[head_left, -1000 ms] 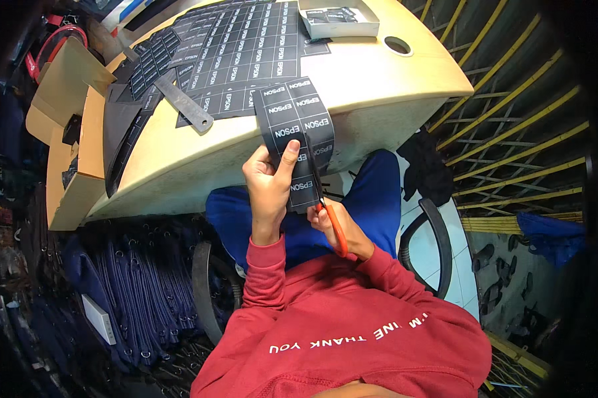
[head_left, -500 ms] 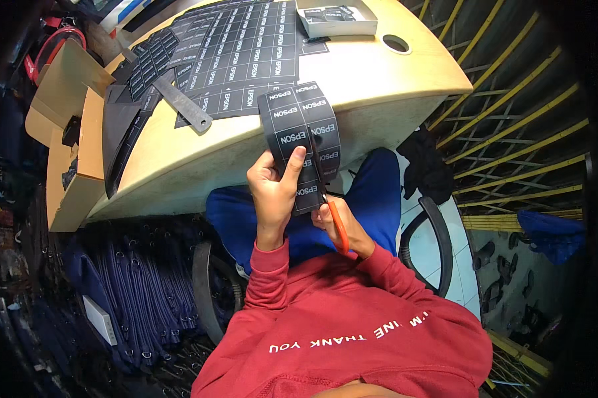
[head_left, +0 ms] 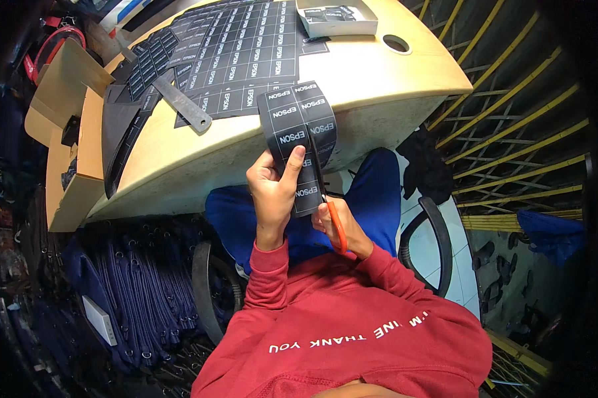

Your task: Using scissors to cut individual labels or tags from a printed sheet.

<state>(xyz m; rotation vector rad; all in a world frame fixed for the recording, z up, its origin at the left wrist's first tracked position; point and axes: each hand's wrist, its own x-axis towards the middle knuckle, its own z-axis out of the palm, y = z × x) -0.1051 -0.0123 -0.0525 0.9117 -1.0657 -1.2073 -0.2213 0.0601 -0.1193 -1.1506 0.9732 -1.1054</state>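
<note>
A black printed label strip (head_left: 287, 119), two columns wide, hangs bent over my lap with white lettering and grid lines. My left hand (head_left: 275, 189) pinches its left column, thumb on top. My right hand (head_left: 345, 229) grips orange-handled scissors (head_left: 336, 225). The dark blades run up along the line between the two columns, parting the lower end. The right column curls away to the right of the blades. Part of the right hand's fingers is hidden behind the handle.
On the wooden table (head_left: 372, 79) lie printed black sheets (head_left: 246, 46), a steel ruler (head_left: 183, 106) and a white box (head_left: 338, 26) of cut pieces. An open cardboard box (head_left: 80, 146) stands at left. Dark blue straps (head_left: 139, 285) hang lower left; a chair armrest (head_left: 438, 245) is at right.
The right column has shifted slightly left and curls behind the blades more. The scissors' handles look closer together. My left hand stays nearly still.
</note>
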